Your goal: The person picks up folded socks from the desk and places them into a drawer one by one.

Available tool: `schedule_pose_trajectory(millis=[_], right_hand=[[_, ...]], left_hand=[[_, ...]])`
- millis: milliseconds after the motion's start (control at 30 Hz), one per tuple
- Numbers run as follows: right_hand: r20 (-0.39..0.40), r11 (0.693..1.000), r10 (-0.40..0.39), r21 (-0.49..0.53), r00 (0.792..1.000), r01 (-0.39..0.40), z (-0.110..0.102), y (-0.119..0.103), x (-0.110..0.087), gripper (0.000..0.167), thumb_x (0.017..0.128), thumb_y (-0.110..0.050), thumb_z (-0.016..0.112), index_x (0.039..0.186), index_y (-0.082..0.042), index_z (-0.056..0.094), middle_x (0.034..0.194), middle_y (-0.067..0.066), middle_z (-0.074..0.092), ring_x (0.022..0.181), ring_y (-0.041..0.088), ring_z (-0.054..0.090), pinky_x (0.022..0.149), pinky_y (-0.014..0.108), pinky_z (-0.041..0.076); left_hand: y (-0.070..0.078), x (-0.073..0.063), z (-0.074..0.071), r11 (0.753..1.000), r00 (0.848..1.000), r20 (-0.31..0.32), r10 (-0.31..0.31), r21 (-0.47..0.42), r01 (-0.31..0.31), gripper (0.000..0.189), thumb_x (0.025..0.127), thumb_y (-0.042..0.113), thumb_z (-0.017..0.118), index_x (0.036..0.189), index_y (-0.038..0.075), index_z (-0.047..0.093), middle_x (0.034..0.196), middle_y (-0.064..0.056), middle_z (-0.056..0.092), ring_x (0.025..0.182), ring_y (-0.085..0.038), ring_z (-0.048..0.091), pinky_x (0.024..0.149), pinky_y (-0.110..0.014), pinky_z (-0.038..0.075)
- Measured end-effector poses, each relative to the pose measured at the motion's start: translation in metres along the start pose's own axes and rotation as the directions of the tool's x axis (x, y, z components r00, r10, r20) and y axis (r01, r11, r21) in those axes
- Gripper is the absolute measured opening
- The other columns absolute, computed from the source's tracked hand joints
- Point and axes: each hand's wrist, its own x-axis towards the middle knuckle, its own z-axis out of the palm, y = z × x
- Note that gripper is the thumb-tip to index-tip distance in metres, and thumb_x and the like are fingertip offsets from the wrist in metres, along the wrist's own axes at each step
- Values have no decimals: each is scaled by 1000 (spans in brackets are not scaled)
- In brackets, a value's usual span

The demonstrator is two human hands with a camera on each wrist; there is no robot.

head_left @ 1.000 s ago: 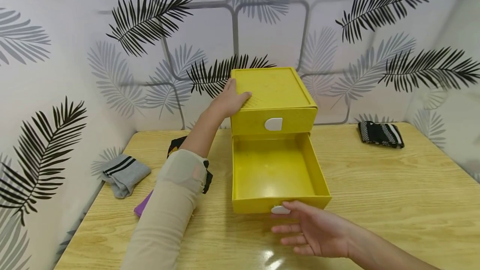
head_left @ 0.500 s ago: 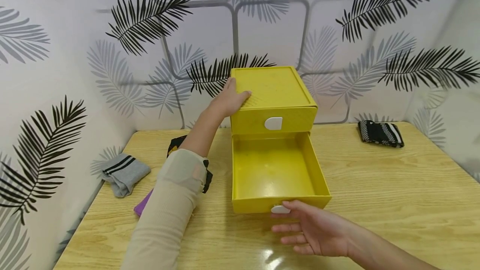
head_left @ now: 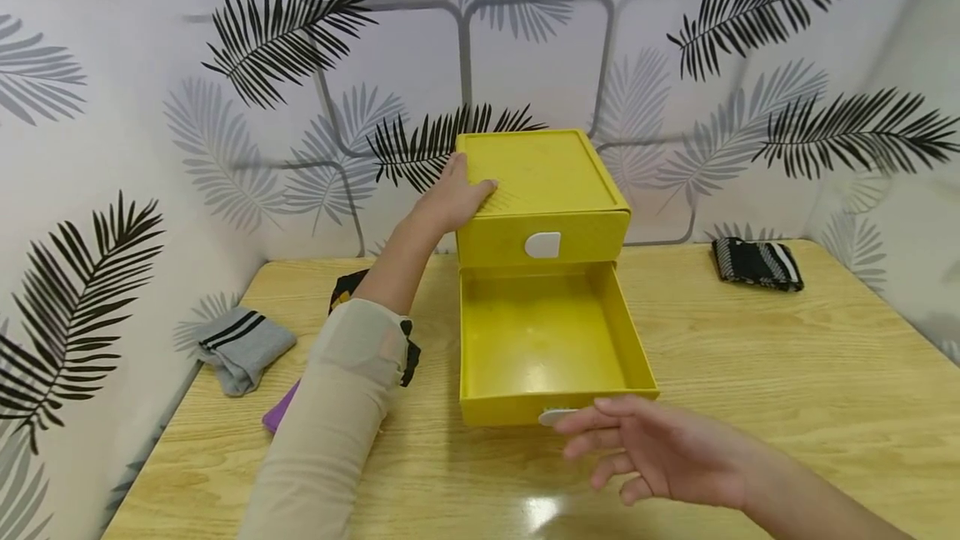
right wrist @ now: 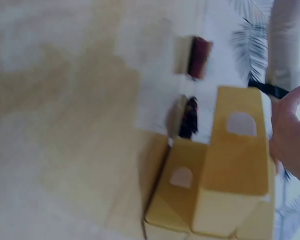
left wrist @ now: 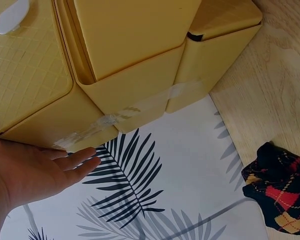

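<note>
Got yellow drawer unit (head_left: 543, 173) mid-length at table's (head_left: 750, 382) rear edge, with lower drawer (head_left: 510, 409) pulled out and upper drawer (head_left: 491, 244) closed. Resting left hand (head_left: 453, 197) on unit's upper left edge, with thumb on top and fingers nearly straight, spread along its left side. Hanging right hand (head_left: 652, 448) by lower drawer's white handle (head_left: 551, 417) with fingers apart, loosely bent; can't tell if touching. Also seeing striped gray cloth (head_left: 247, 348) at table's left edge, purple cloth (head_left: 279, 413) and diamond-patterned cloth (left wrist: 280, 192) partly behind left arm, black-and-white cloth (head_left: 757, 265) near rear right corner.
</note>
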Motion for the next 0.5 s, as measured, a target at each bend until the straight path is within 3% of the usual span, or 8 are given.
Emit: schedule_pose_trajectory(millis=[200, 267, 300, 333, 367, 433, 467, 500], right_hand=[[23, 964, -246, -96, 969, 247, -21, -46, -25, 49, 102, -16, 11, 129, -5, 51, 122, 8, 55, 99, 19, 57, 79, 29, 47], [-76, 906, -374, -243, 924, 346, -35, -62, -33, 44, 103, -15, 17, 126, -5, 54, 118, 8, 58, 97, 20, 58, 78, 30, 49], [-144, 843, -457, -385, 878, 376, -43, -70, -36, 40, 103, -14, 23, 123, -5, 56, 115, 7, 59, 95, 19, 60, 77, 30, 50], [-205, 742, -553, -562, 808, 366, -53, -76, -40, 35, 102, -15, 29, 121, -5, 57, 111, 4, 61, 92, 17, 61, 74, 29, 51], [-258, 605, -644, -748, 720, 273, -64, -82, -43, 30, 101, -16, 36, 118, -6, 59, 105, 3, 63, 86, 14, 62, 69, 27, 52], [-292, 293, -786, -952, 544, -87, -91, -90, -49, 23, 97, -17, 49, 112, -6, 62, 97, 4, 64, 78, 16, 63, 60, 27, 51], [-278, 159, -835, -948, 474, -276, -107, -93, -53, 22, 94, -18, 53, 110, -5, 62, 96, 6, 64, 76, 18, 63, 57, 30, 51], [-262, 59, -866, -899, 425, -434, -124, -96, -57, 22, 93, -18, 56, 109, -4, 62, 96, 9, 64, 76, 21, 62, 56, 33, 49]], left_hand=[[-1, 0, -2, 1000, 1000, -3, 0, 1, 0, 75, 96, 47, 34, 148, 9, -6, 153, -3, -9, 137, -22, 4, 108, -40, 12], [-1, 0, -2, 1000, 1000, -4, -1, -6, 1, 75, 96, 47, 34, 148, 9, -5, 153, -3, -9, 137, -22, 4, 108, -40, 12], [-1, 0, -1, 1000, 1000, -3, -3, -9, 3, 75, 96, 46, 34, 148, 10, -5, 153, -3, -9, 137, -22, 4, 108, -40, 12], [-1, 0, -1, 1000, 1000, -4, -4, -12, 4, 75, 96, 47, 35, 148, 10, -5, 153, -3, -9, 137, -22, 4, 108, -40, 12], [0, 0, -1, 1000, 1000, -3, -5, -14, 5, 75, 96, 47, 35, 148, 10, -5, 153, -2, -9, 137, -22, 4, 108, -40, 12], [0, 0, -1, 1000, 1000, -4, -6, -17, 6, 75, 96, 47, 35, 148, 10, -5, 153, -2, -9, 137, -22, 4, 108, -40, 12], [0, 0, 0, 1000, 1000, -2, -6, -18, 6, 75, 96, 47, 35, 148, 10, -5, 153, -2, -9, 137, -22, 5, 108, -40, 12], [1, 0, 0, 1000, 1000, 2, -7, -20, 7, 75, 96, 47, 35, 148, 11, -5, 153, -1, -9, 137, -22, 5, 108, -40, 12]])
